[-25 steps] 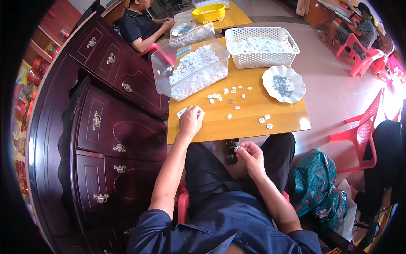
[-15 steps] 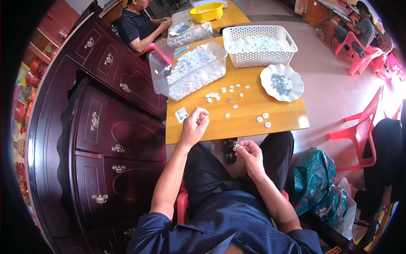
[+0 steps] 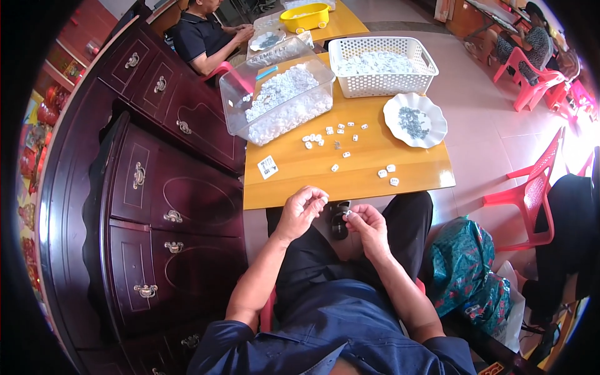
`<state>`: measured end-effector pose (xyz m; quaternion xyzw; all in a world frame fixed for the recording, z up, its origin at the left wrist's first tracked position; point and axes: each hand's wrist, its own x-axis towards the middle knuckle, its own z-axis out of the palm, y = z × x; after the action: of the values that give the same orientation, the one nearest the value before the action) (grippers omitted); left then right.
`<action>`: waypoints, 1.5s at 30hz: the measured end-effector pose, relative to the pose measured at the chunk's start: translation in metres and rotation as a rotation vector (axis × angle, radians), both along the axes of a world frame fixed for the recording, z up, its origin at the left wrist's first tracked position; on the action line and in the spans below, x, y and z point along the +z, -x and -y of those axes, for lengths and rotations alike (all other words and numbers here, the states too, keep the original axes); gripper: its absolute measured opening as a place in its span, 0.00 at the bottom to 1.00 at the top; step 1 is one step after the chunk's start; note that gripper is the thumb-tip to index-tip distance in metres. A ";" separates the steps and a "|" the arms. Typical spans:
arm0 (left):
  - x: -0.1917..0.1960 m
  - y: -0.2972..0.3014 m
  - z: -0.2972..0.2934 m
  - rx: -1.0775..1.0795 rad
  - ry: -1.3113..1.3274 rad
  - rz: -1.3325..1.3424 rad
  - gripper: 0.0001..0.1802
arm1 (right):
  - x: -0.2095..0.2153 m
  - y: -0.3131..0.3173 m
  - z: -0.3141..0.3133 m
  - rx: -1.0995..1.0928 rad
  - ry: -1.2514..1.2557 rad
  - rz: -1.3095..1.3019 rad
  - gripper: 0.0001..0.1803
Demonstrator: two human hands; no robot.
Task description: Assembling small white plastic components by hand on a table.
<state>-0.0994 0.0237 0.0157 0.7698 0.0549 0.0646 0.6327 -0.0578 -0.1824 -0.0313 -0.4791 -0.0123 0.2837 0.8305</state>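
Over my lap, at the table's near edge, my left hand (image 3: 303, 214) is closed in a pinch; what its fingertips hold is too small to make out. Close by on the right, my right hand (image 3: 369, 231) pinches a small white plastic piece (image 3: 347, 213). The hands are a short gap apart. Several small white pieces with dark holes (image 3: 334, 167) lie scattered on the wooden table (image 3: 287, 190). Among them is a little grey cluster of tiny parts (image 3: 337, 145). Three slightly larger white pieces (image 3: 382, 174) lie near the right front.
A clear plastic bin (image 3: 234, 115) and a white perforated basket (image 3: 387, 87) hold many white pieces. A scalloped white plate (image 3: 437, 128) carries small grey parts. A printed card (image 3: 267, 167) lies at left. Dark cabinets (image 3: 187, 206) flank the table; another person (image 3: 206, 37) sits beyond.
My left hand has come down and right, from above the table to beside my right hand. My right hand has stayed nearly still, keeping its pinch on the white piece.
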 end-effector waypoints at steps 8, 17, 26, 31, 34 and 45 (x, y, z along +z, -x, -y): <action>-0.008 0.012 0.026 -0.056 0.157 -0.036 0.07 | 0.001 0.003 -0.002 0.001 0.008 0.035 0.06; -0.013 0.014 0.032 -0.054 0.159 -0.016 0.12 | 0.000 0.003 -0.003 -0.009 0.033 0.052 0.06; -0.007 0.010 0.030 -0.073 -0.013 0.023 0.12 | 0.001 0.003 -0.003 -0.013 0.058 0.046 0.06; -0.001 0.005 0.026 -0.112 -0.150 0.068 0.11 | 0.000 0.003 -0.003 -0.006 0.098 0.072 0.06; 0.006 0.004 0.026 -0.149 -0.155 0.020 0.10 | 0.000 0.002 -0.003 -0.001 0.088 0.074 0.06; 0.005 -0.001 0.022 -0.210 -0.204 0.032 0.10 | 0.004 0.001 0.000 0.141 0.089 -0.030 0.08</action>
<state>-0.0980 0.0012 0.0205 0.8306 -0.0429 0.0154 0.5550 -0.0585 -0.1826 -0.0268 -0.5093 -0.0212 0.3488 0.7865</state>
